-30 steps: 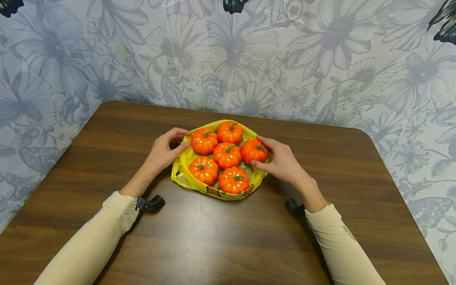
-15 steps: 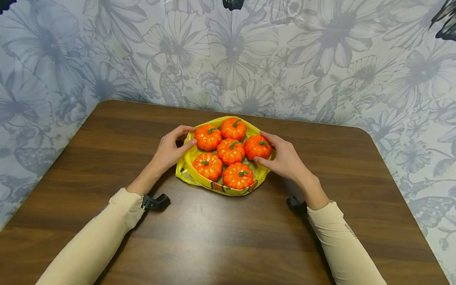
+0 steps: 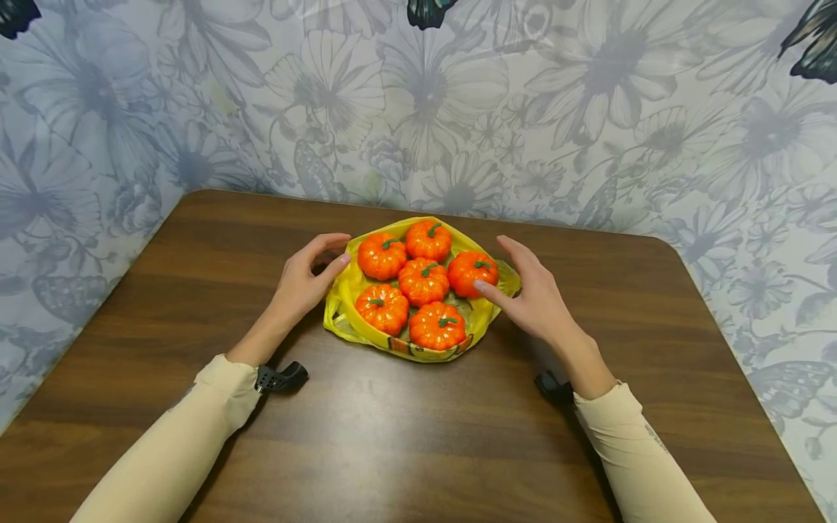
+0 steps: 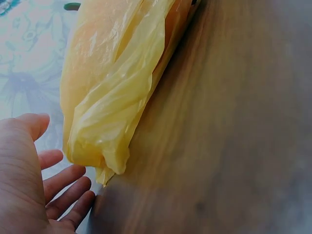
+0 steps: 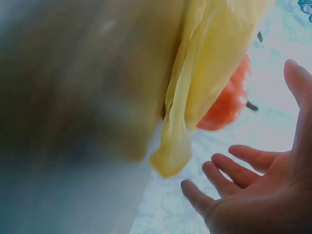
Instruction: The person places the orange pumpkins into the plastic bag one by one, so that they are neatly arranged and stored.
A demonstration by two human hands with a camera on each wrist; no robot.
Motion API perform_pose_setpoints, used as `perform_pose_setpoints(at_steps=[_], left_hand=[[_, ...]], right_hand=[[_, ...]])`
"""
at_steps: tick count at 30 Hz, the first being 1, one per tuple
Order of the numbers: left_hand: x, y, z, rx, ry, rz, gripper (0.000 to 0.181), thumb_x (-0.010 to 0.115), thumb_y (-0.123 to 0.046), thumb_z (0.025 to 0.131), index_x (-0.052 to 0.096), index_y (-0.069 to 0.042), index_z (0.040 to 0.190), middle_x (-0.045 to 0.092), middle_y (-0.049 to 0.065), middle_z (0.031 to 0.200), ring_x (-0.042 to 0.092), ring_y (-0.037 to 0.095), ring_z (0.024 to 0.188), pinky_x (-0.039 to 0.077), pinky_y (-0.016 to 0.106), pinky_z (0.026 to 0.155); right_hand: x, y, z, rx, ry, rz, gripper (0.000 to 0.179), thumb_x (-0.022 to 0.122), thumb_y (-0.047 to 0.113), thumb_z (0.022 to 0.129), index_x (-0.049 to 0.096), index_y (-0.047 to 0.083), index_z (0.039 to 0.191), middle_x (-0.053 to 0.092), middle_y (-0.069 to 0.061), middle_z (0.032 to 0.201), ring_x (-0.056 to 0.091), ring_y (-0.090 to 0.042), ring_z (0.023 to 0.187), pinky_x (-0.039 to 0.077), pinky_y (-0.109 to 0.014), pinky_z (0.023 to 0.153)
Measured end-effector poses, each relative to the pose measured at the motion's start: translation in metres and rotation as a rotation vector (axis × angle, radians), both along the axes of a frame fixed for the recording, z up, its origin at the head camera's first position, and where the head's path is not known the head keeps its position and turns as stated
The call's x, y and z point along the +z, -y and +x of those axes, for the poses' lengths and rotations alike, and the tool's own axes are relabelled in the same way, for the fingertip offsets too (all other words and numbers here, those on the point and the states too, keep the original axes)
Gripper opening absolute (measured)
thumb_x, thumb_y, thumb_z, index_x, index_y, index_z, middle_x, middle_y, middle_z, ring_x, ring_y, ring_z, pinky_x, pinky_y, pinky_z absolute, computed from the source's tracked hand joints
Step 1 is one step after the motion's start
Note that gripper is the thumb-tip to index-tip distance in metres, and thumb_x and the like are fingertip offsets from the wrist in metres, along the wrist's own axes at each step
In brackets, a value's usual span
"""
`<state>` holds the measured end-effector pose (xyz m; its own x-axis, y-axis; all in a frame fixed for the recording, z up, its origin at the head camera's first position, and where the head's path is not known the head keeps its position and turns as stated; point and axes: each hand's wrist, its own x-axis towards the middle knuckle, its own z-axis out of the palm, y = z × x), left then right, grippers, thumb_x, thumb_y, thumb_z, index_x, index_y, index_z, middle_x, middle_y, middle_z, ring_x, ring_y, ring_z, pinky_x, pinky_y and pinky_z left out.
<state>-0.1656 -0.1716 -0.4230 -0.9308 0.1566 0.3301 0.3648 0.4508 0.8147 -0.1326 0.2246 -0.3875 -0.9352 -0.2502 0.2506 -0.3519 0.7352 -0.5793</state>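
Note:
A yellow plastic bag (image 3: pixel 349 292), its rim spread wide, sits on the table toward the far edge. Inside it lie several small orange pumpkins (image 3: pixel 423 283) with green stems. Beside the bag's left rim is my left hand (image 3: pixel 302 282), thumb and fingers parted; the left wrist view shows them next to the folded yellow plastic (image 4: pixel 114 112), gripping nothing. My right hand (image 3: pixel 532 294) hovers at the right side, fingers spread, thumb overlapping the rightmost pumpkin (image 3: pixel 469 270) in the head view. In the right wrist view that hand (image 5: pixel 258 190) is apart from the bag (image 5: pixel 214 68).
The brown wooden table (image 3: pixel 379 450) has rounded far corners. Behind it stands a wall (image 3: pixel 458 109) with a grey flower pattern. Black straps (image 3: pixel 282 378) circle both wrists, below cream sleeves (image 3: pixel 163 443).
The bag with its pumpkins has shifted slightly right. Both hands have let go of its sides; the right hand has drawn away to the right, the left a little to the left.

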Motion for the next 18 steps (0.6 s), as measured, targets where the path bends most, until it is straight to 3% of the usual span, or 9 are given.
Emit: perform_pose_setpoints(at_steps=[8,12,18], left_hand=[[-0.005,0.016,0.011,0.030,0.012,-0.007,0.039,0.066,-0.027,0.106,0.065,-0.012,0.142,0.069,0.006,0.138,0.064,0.022,0.123,0.048,0.045,0.107],[-0.009,0.027,0.020,0.058,0.038,-0.027,0.037,0.066,-0.030,0.106,0.067,-0.015,0.140,0.070,0.006,0.138,0.063,0.025,0.124,0.045,0.047,0.108],[-0.013,0.040,0.038,0.068,0.073,-0.097,0.041,0.065,-0.038,0.106,0.066,-0.019,0.142,0.067,0.005,0.144,0.056,0.031,0.137,0.039,0.058,0.114]], right_hand=[[-0.008,-0.035,0.018,-0.053,-0.003,0.041,0.087,0.069,0.047,0.100,0.027,0.014,0.168,0.027,-0.013,0.173,0.029,-0.040,0.157,0.030,-0.067,0.120],[-0.009,-0.054,0.037,-0.088,0.024,0.057,0.086,0.068,0.047,0.101,0.024,0.014,0.169,0.022,-0.013,0.175,0.027,-0.044,0.157,0.029,-0.072,0.116],[-0.008,-0.077,0.062,-0.132,0.014,0.094,0.086,0.069,0.043,0.102,0.026,0.011,0.168,0.020,-0.017,0.174,0.023,-0.048,0.157,0.028,-0.076,0.113]])
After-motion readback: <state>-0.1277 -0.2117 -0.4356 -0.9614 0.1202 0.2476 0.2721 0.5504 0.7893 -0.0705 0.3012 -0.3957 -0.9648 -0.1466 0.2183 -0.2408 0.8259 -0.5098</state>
